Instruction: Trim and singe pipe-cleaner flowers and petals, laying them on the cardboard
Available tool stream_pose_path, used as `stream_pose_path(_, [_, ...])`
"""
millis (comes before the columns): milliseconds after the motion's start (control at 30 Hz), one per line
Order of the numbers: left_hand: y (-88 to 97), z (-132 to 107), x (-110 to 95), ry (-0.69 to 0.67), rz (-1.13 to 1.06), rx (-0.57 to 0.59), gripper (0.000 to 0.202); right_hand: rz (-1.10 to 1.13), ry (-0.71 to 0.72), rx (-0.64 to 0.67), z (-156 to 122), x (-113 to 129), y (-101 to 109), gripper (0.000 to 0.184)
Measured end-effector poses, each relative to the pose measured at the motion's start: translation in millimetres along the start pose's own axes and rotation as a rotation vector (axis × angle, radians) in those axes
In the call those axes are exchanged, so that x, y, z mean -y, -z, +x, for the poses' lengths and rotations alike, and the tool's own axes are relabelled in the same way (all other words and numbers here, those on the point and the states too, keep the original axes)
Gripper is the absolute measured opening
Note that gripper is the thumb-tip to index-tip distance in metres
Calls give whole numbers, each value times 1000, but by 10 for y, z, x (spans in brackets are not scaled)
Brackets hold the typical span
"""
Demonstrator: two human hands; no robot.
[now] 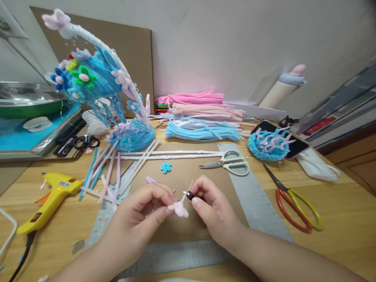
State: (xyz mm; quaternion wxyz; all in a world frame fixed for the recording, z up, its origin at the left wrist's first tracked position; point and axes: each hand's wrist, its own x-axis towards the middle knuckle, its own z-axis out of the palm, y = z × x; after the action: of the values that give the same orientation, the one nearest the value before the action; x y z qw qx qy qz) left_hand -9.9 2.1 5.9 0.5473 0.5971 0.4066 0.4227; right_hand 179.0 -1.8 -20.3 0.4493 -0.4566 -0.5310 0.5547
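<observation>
Pinched in the fingers of my left hand [149, 209] is a pale pink pipe-cleaner flower [179, 208], its thin stem slanting up to the right. My right hand [213, 209] grips a small black object [190, 195] with a pale tip beside that stem; most of it is hidden in the fingers, so its kind is unclear. Both hands are over a brown board [202, 231]. Just beyond them lie a small blue flower [166, 167] and a lilac petal piece [150, 179]. Scissors with pale green handles [235, 162] rest behind my right hand.
At left are a yellow glue gun [49, 199] and loose pipe cleaners [100, 168]. A tall blue flower-covered lamp-like piece [94, 76] stands behind. Pipe-cleaner bundles [202, 131] lie at the back. Red-and-yellow scissors [293, 207] and a blue fuzzy piece [267, 145] are right.
</observation>
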Motion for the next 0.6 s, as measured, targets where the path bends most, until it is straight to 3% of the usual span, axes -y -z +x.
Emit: stream_pose_path(600, [4,-3,-18,17,-21,-6,9,-33,29,59,-35,77,-17,9])
